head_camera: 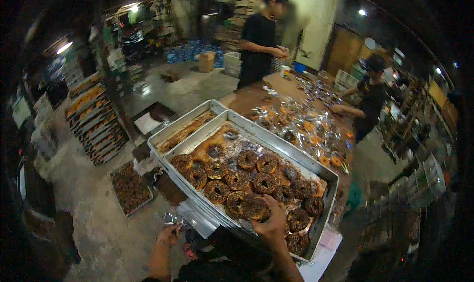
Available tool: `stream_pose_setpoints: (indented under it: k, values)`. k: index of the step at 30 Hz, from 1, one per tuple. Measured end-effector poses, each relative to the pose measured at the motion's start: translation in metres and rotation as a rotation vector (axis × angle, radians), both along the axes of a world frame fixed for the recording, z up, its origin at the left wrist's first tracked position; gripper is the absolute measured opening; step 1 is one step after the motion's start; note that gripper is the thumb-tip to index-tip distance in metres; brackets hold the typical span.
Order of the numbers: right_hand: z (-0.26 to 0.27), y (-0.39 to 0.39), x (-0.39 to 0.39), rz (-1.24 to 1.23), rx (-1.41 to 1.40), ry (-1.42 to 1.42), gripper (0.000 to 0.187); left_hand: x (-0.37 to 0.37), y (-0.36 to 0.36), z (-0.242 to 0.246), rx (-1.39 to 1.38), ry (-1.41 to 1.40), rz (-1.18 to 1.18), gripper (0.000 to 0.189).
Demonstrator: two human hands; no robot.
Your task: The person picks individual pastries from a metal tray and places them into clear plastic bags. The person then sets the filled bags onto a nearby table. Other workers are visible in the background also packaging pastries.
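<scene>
Before me a deep metal tray (281, 143) holds several ring doughnuts with dark chocolate topping (238, 180). My right hand (271, 221) reaches in over its near side, thumb and fingers around the edge of one chocolate doughnut (254, 208). That doughnut overlaps another one beside it. Lower and to the left, outside the tray, my left hand (169, 234) has its fingers closed on a shiny piece of clear plastic (174, 219), apparently a bag. A stack of clear plastic sheets or bags (200, 217) lies against the tray's near left side.
Wrapped doughnuts (296, 122) are heaped on the table (246, 100) beyond the tray. One person (259, 48) stands across it and another (370, 96) works at its right. A tray of dark items (130, 188) sits low at left, near a loaded tray rack (97, 122).
</scene>
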State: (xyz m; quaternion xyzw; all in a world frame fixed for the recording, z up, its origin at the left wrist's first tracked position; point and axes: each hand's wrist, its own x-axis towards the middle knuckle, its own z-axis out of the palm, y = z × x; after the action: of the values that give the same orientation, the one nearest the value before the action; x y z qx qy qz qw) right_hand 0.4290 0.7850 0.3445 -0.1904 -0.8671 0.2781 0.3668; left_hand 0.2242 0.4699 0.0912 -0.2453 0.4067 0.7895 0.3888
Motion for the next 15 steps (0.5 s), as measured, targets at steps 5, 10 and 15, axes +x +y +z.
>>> stream_pose_setpoints:
  k: [5, 10, 15]
  values:
    - [0.019, -0.023, -0.019, 0.158, 0.066, 0.115, 0.068, 0.012, 0.008, 0.07, -0.15, 0.239, 0.045, 0.009]
    - [0.016, -0.082, -0.043, 0.475, -0.138, -0.153, 0.068, 0.015, 0.014, 0.116, -0.061, 0.35, 0.054, 0.014]
    - [0.0, -0.104, -0.074, 0.612, -0.166, -0.343, 0.072, 0.008, 0.013, 0.13, -0.2, 0.615, -0.089, 0.014]
